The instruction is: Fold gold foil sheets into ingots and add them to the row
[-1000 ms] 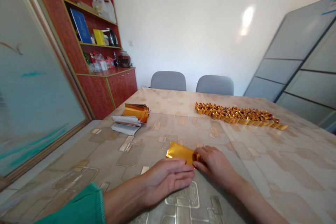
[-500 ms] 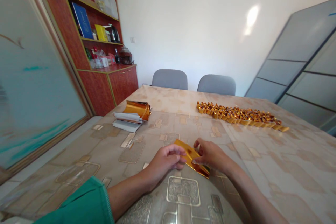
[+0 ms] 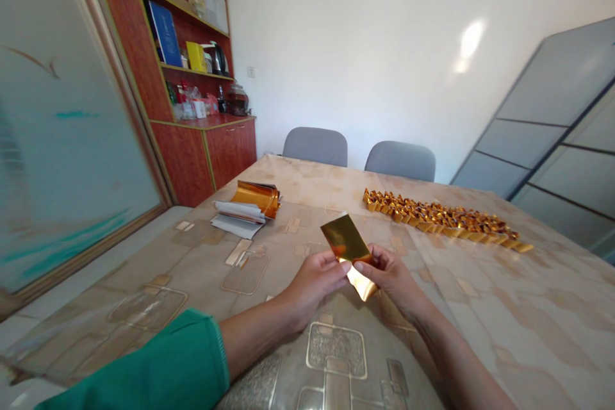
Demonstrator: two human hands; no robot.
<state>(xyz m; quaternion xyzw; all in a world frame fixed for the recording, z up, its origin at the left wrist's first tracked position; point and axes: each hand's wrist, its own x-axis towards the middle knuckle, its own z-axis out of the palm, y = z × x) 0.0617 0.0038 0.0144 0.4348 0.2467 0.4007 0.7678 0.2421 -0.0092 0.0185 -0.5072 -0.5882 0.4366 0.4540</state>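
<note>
A sheet of gold foil paper (image 3: 346, 238) is held up off the table between my hands, its lower part bent and catching bright light. My left hand (image 3: 321, 282) pinches its left edge, thumb on the near face. On the opposite edge, my right hand (image 3: 388, 272) grips it the same way, with the two thumbs almost meeting. The fingers behind the sheet are partly hidden. To the left lies a stack of gold foil sheets (image 3: 257, 193), curled, with white-backed sheets (image 3: 236, 218) against it. Several folded gold foil pieces (image 3: 439, 218) sit in rows at the right.
A patterned tablecloth (image 3: 192, 269) covers the table. Two grey chairs (image 3: 314, 144) stand at its far side. Beyond the left end is a red-brown cabinet (image 3: 230, 150) with shelves of containers; a frosted glass door (image 3: 72, 141) is at far left.
The gold sheet has been raised and turned so that it stands up in my fingers. Both hands have closed on its edges, thumbs drawn together. The view has shifted slightly.
</note>
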